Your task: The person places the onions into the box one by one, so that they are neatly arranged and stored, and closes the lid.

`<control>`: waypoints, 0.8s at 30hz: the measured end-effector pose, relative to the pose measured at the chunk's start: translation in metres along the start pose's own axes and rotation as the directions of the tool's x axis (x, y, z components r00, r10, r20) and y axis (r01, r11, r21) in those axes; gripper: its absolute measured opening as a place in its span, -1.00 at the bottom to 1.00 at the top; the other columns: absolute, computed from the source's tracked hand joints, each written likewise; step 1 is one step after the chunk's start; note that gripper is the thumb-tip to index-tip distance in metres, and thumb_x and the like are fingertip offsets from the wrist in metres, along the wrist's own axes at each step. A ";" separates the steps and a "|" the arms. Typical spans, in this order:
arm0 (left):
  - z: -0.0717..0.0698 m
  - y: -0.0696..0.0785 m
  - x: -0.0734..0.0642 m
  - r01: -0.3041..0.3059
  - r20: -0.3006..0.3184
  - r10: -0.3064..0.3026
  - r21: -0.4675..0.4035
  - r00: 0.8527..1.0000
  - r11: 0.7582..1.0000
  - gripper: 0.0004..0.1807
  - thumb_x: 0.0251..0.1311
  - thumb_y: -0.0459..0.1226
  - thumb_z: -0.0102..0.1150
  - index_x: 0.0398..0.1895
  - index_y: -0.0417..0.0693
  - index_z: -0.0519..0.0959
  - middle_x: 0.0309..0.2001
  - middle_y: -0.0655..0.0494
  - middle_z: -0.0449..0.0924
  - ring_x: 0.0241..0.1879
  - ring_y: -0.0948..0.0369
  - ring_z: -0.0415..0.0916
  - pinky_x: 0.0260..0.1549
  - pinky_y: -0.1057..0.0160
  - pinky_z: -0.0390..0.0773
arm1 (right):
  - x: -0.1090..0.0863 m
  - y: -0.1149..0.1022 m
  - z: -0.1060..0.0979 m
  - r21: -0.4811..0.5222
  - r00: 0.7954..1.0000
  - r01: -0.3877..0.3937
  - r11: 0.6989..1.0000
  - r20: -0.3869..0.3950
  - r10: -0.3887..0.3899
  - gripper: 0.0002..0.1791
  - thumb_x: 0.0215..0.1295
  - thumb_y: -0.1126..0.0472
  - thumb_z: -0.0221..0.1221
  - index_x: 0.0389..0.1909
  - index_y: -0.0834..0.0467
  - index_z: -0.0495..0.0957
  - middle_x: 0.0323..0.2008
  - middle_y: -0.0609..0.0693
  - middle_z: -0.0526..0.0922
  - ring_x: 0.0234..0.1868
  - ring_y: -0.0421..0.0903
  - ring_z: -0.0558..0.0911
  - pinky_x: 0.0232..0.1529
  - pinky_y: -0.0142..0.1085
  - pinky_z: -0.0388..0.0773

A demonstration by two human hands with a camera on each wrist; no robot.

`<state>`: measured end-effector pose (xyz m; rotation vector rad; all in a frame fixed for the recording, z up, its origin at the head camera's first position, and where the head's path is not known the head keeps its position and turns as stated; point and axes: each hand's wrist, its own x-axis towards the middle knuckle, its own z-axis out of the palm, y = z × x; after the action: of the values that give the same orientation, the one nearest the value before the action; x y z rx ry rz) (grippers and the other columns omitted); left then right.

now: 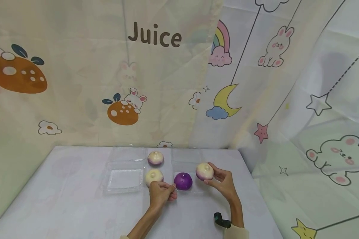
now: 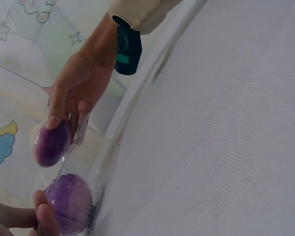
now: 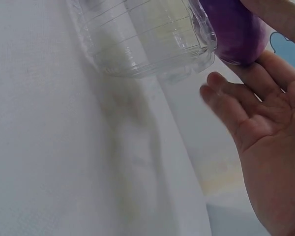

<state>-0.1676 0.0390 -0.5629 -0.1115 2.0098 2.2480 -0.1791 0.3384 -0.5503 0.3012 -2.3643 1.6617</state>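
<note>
The right hand [image 1: 224,183] has its grip clamped on a cream-and-purple bulb [image 1: 204,171], thumb against fingers, at the right side of the right clear tray [image 1: 198,188]. The left hand [image 1: 160,194] curls its fingers, its grip pinching that tray's left edge, beside the purple bulb [image 1: 183,181] sitting inside. Two more pale bulbs, the far bulb [image 1: 155,158] and near bulb [image 1: 153,176], stand between this tray and the left clear tray [image 1: 125,179] on the white surface [image 1: 74,196].

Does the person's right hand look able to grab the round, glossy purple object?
Probably not yet: the right hand holds a round white-and-purple object, though the purple object sits close by.
</note>
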 end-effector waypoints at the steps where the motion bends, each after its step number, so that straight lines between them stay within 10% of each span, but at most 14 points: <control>1: 0.000 -0.001 0.000 0.002 0.000 -0.002 0.001 1.000 1.000 -0.77 0.34 -0.41 0.43 -0.39 -0.49 0.73 -0.59 -0.16 0.76 -0.68 0.29 0.69 -0.61 0.33 0.78 | -0.001 0.000 0.000 -0.010 1.000 0.002 1.000 0.003 -0.002 -0.23 0.19 0.38 0.57 0.45 0.26 0.57 0.36 0.27 0.66 0.34 -0.41 0.62 0.30 -0.55 0.59; 11: 0.000 -0.002 0.001 0.004 -0.003 -0.004 0.009 1.000 1.000 -0.79 0.34 -0.42 0.43 -0.39 -0.49 0.73 -0.60 -0.14 0.77 -0.68 0.29 0.69 -0.61 0.33 0.78 | -0.004 -0.001 0.001 -0.056 0.999 0.004 0.998 0.038 -0.002 -0.22 0.19 0.30 0.60 0.46 0.17 0.59 0.39 0.13 0.67 0.40 -0.36 0.59 0.38 -0.49 0.52; 24: -0.001 0.000 0.001 0.002 0.004 -0.002 0.014 1.000 1.000 -0.78 0.34 -0.41 0.43 -0.36 -0.51 0.73 -0.57 -0.18 0.77 -0.67 0.27 0.70 -0.60 0.32 0.79 | -0.003 0.002 0.003 -0.111 0.998 0.013 0.994 0.062 -0.006 -0.23 0.15 0.25 0.64 0.43 0.14 0.63 0.41 0.13 0.65 0.50 0.16 0.55 0.51 0.38 0.43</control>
<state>-0.1685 0.0384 -0.5633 -0.1075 2.0219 2.2303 -0.1774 0.3360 -0.5543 0.3475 -2.4856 1.5302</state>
